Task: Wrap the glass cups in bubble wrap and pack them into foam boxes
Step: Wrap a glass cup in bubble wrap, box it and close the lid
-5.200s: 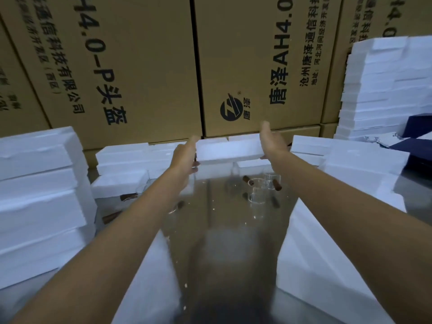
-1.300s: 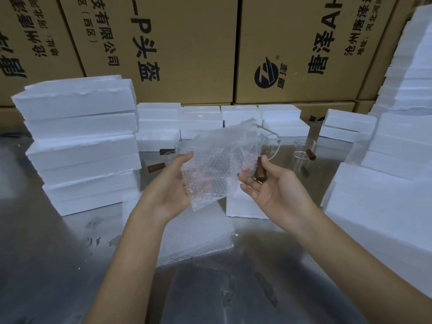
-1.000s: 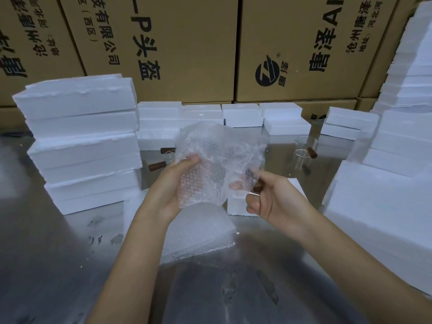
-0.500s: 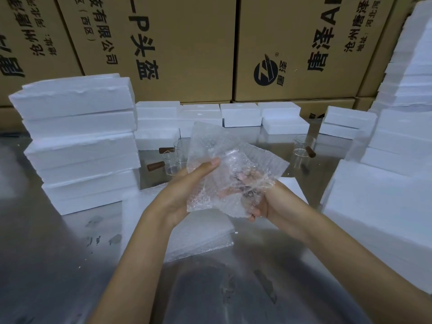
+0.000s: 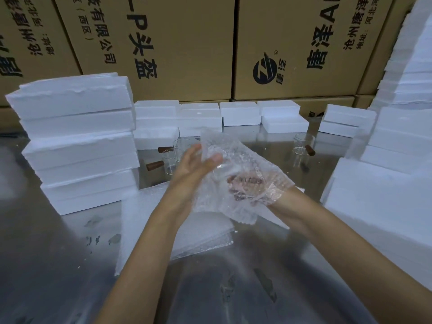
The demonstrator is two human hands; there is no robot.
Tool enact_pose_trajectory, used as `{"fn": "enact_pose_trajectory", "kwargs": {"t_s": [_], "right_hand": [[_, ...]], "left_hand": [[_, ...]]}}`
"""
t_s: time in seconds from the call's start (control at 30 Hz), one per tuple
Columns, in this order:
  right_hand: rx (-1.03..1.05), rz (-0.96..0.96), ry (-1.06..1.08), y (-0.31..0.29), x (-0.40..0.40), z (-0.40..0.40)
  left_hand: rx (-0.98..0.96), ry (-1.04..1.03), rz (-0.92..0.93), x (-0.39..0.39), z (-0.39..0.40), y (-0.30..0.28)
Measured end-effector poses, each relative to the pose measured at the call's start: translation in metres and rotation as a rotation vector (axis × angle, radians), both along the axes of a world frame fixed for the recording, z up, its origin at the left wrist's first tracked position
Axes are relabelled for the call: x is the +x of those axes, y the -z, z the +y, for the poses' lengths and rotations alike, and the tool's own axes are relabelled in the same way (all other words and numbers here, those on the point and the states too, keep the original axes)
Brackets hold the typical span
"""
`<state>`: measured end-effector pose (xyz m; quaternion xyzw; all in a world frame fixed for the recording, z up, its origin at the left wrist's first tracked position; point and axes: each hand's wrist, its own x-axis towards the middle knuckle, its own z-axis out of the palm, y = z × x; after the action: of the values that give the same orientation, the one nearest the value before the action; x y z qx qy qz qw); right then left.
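A sheet of bubble wrap [image 5: 238,160] is folded around a glass cup above the steel table. My right hand [image 5: 247,185] is under the wrap, fingers curled round the covered cup; only its brown handle shows dimly. My left hand [image 5: 191,169] presses the sheet's left flap with fairly straight fingers. Bare glass cups with brown handles [image 5: 174,153] stand behind my left hand, and one more glass cup [image 5: 302,143] stands at the right. A stack of bubble wrap sheets [image 5: 163,220] lies beneath my hands. A foam piece [image 5: 277,220] lies under my right wrist.
Tall stacks of white foam boxes [image 5: 77,141] stand at the left, low ones [image 5: 238,113] along the back, and more foam [image 5: 385,183] at the right. Large cardboard cartons [image 5: 187,43] wall the back. The steel tabletop [image 5: 233,288] reflects light near me.
The cup went from bare in my right hand to covered by the sheet. My left hand has folded the flap across it and now presses it flatter.
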<state>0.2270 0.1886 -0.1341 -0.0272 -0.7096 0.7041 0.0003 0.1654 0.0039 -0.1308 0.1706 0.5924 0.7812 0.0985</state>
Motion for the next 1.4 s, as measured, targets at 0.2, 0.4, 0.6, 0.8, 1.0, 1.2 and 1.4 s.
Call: {"fn": "enact_pose_trajectory", "kwargs": {"t_s": [0.2, 0.4, 0.6, 0.8, 1.0, 1.2, 1.4], "right_hand": [[0.062, 0.050, -0.073, -0.004, -0.003, 0.002], [0.186, 0.152, -0.139, -0.012, -0.003, -0.010], [0.398, 0.171, -0.145, -0.029, -0.009, -0.004], [0.377, 0.223, 0.163, -0.032, -0.011, 0.011], [0.214, 0.123, 0.230, -0.010, -0.001, 0.018], [-0.069, 0.073, 0.054, -0.012, -0.005, 0.003], [0.296, 0.130, 0.336, -0.016, -0.015, 0.011]], "left_hand": [[0.142, 0.033, -0.048, -0.006, -0.003, -0.002], [0.139, 0.060, -0.146, -0.009, -0.005, 0.000], [0.032, 0.076, -0.129, -0.010, -0.008, 0.005], [0.169, 0.036, -0.159, -0.013, -0.009, 0.003], [0.503, 0.035, -0.284, -0.014, -0.012, 0.001], [0.241, 0.126, -0.210, -0.007, -0.003, 0.004], [-0.374, 0.141, 0.154, 0.000, 0.003, 0.011]]}}
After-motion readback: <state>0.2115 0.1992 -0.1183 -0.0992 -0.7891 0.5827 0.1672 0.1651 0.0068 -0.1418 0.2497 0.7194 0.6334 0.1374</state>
